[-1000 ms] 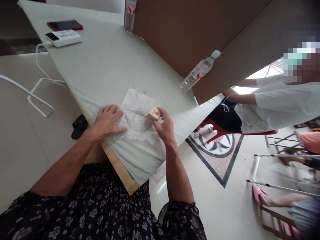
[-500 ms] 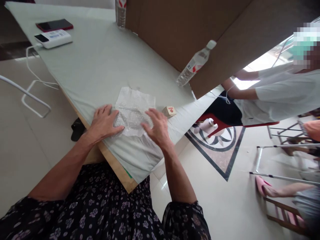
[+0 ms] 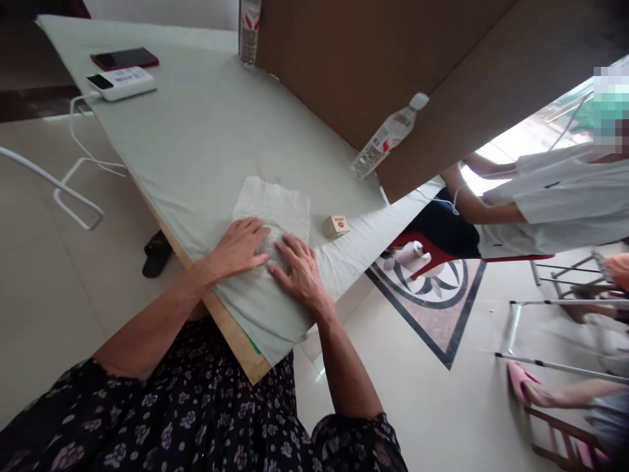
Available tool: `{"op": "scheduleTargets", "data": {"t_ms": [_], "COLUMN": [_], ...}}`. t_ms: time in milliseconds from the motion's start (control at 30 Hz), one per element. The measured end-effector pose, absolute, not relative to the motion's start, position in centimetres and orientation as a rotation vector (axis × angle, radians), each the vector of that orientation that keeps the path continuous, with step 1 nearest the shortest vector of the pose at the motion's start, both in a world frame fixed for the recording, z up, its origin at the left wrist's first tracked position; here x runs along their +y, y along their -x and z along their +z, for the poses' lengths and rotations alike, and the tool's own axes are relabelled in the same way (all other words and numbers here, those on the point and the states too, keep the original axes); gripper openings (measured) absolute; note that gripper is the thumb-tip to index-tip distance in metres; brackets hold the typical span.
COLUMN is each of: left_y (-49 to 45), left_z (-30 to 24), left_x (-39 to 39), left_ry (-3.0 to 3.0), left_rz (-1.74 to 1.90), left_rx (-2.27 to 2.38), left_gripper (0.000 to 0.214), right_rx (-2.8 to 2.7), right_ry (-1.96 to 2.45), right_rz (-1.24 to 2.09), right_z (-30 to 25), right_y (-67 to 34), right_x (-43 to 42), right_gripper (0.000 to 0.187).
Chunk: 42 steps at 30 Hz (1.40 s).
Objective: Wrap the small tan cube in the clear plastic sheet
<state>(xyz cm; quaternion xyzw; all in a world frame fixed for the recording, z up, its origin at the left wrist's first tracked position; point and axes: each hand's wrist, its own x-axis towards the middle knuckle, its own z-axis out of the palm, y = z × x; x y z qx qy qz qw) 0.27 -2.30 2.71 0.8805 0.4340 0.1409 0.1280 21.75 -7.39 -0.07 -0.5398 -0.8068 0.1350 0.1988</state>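
Note:
A sheet of bubble wrap [image 3: 273, 202] lies spread on the cloth-covered table [image 3: 206, 137] near its front corner. My left hand [image 3: 239, 246] rests flat on the sheet's left part, fingers stretched out. On the right part lies my right hand [image 3: 299, 267], palm down with the fingers apart. The two thumbs are close to each other, and both hands cover the sheet's near half. A small beige box [image 3: 337, 226] with a red mark stands just right of the bubble wrap, apart from my right hand.
A large cardboard panel [image 3: 339, 65] stands along the table's far right side, with a water bottle [image 3: 390, 136] leaning by it and another bottle [image 3: 249, 33] behind. A phone [image 3: 125, 58] and a white device [image 3: 122, 83] with a cable lie back left. A person in white [image 3: 565, 196] sits at right.
My left hand has slid right over the bubble wrap, and my right hand has come slightly nearer to me. The hands are now closer together. The whole view has shifted a little.

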Motion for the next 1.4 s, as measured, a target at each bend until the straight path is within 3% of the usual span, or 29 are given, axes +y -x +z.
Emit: {"op": "scheduleTargets", "data": {"t_ms": [167, 267, 333, 400, 467, 633, 900, 1133, 1400], "left_y": [1.1, 1.3, 1.2, 1.1, 1.0, 1.1, 1.2, 1.2, 1.5], "left_z": [0.4, 0.1, 0.0, 0.0, -0.1, 0.0, -0.2, -0.6, -0.1], "left_x": [-2.1, -2.2, -2.2, -2.2, -2.2, -2.3, -2.1, -1.9, -2.1], "left_ry": [-2.511, -2.499, -2.495, -2.488, -2.480, -2.447, -2.392, -2.392, -2.416], "left_rz": [0.349, 0.334, 0.342, 0.356, 0.370, 0.425, 0.449, 0.535, 0.526], "left_rx": [1.278, 1.275, 1.279, 1.283, 1.287, 1.284, 1.302, 1.253, 1.225], "left_gripper": [0.065, 0.074, 0.077, 0.080, 0.085, 0.092, 0.111, 0.109, 0.100], "right_rx": [-2.068, -1.741, -1.571, -1.446, -1.399, -1.403, -1.919, -1.971, -1.896], "right_ry": [1.499, 1.622, 1.677, 1.747, 1.809, 1.733, 1.218, 1.266, 1.321], "right_rz": [0.305, 0.176, 0.110, 0.120, 0.191, 0.286, 0.528, 0.698, 0.767], "right_z": [-0.6, -0.2, 0.0, -0.1, -0.7, -1.2, 2.4, -0.8, -0.3], "right_y": [-25.5, -28.4, -29.8, -30.7, -31.1, -30.5, -22.1, -20.7, -21.4], "right_x": [-8.9, -8.2, -6.4, -3.9, -1.4, 0.5, -1.8, -1.2, -1.7], "right_gripper": [0.026, 0.023, 0.032, 0.062, 0.077, 0.058, 0.053, 0.068, 0.051]}}
